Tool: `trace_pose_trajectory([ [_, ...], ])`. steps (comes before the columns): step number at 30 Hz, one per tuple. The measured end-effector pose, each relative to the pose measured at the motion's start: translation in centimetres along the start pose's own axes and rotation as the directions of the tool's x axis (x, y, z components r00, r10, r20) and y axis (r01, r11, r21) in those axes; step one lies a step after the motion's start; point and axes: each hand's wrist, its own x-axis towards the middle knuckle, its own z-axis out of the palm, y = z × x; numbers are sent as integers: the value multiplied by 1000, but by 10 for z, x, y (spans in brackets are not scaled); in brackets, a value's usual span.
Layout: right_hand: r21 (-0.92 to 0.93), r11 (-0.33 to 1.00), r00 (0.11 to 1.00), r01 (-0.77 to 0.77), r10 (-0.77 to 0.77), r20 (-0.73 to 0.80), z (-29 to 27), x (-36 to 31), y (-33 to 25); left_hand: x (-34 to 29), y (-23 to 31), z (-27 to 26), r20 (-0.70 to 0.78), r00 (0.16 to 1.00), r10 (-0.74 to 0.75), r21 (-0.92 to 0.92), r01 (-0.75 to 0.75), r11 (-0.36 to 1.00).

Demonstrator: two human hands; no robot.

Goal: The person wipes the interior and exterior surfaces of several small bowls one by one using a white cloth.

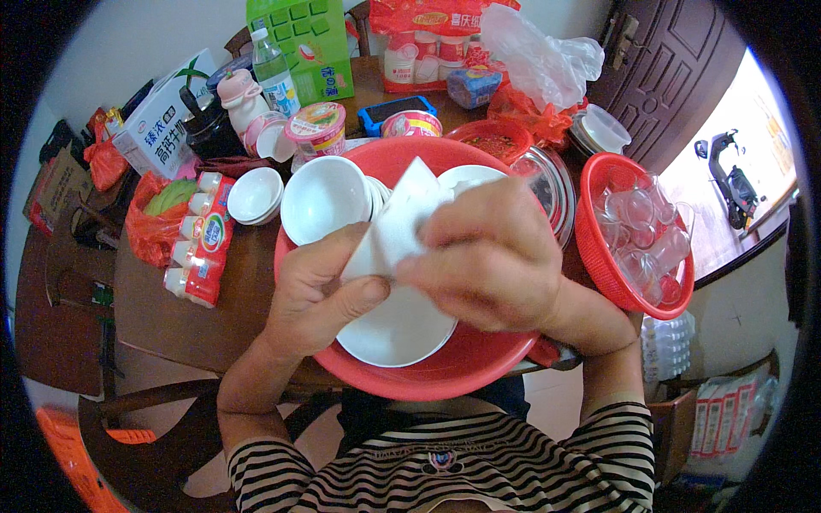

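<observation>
Above the red basin (pixel 368 376), my left hand (pixel 321 291) grips a white, sharp-cornered piece (pixel 406 201) that looks like a small square dish, its thumb along the lower edge. My right hand (pixel 492 252) is closed, fingers curled against the dish's face, and blurred by motion. Whatever the right fingers hold is hidden. Inside the basin, a large white bowl (pixel 398 329) lies below my hands. Several stacked white bowls (pixel 323 201) rest on their sides at its left, and another white bowl (pixel 470 173) shows behind my right hand.
On the wooden table (pixel 162 316), small white bowls (pixel 255 195) and a pack of little drink bottles (pixel 201 239) stand left. A red basket (pixel 629 295) of clear glasses is at the right. Behind are noodle cups (pixel 316 128), a water bottle (pixel 272 73) and a green box (pixel 304 51).
</observation>
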Motion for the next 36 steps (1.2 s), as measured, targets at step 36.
trace_pose_trajectory([
  [36,652,507,809,-563,498,311,2,4,6,-4,-1,1,-123,979,165,-129,-181,975],
])
